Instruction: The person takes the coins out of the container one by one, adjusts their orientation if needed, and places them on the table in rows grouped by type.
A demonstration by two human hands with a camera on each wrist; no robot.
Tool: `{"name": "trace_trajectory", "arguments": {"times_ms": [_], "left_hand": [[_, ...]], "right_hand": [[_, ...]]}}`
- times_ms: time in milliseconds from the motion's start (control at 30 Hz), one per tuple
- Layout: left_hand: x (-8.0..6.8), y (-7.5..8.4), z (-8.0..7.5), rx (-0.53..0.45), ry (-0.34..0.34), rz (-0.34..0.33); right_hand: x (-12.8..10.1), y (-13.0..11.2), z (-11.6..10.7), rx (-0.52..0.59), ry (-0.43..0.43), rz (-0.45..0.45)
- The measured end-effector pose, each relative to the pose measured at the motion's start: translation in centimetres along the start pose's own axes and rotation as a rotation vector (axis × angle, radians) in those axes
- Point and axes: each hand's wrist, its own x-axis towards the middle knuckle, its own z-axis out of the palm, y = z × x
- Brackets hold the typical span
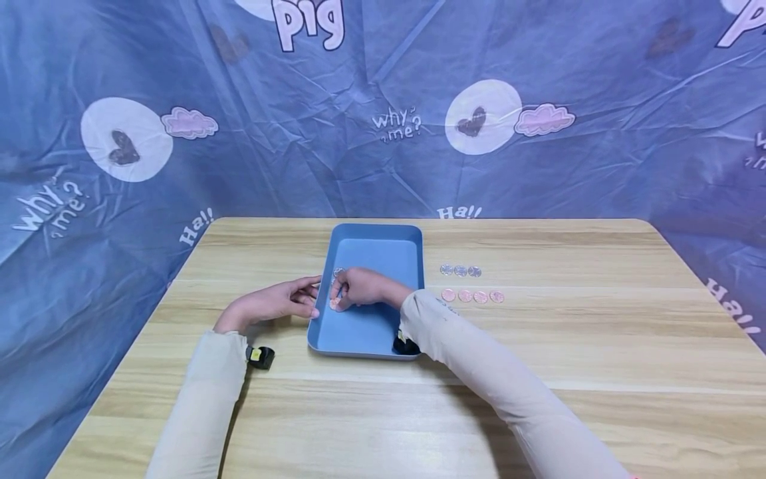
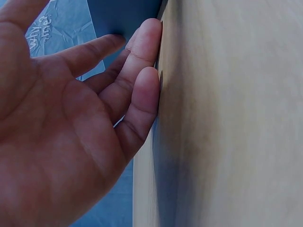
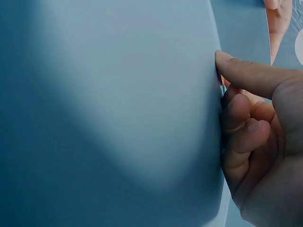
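Coin, small, round and copper-pink, lies pinched under the right hand inside the blue tray; the left hand, fingers relaxed, touches the tray's side.

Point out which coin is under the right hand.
The copper coin inside the blue tray, pinched by the right hand; the other coppers and silvers lie in rows on the table.

The right hand covers most of a copper coin in the blue tray; whether its grip pinches the coin cannot be told. Coin faces are too small to read.
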Motion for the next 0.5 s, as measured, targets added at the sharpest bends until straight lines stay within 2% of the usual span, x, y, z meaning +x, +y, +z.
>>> {"name": "trace_trajectory", "arguments": {"times_ms": [500], "left_hand": [[-0.06,0.05,0.03,0.013,0.014,-0.014]], "right_hand": [[-0.04,0.19,-0.06,0.037,-0.016,-0.005]]}}
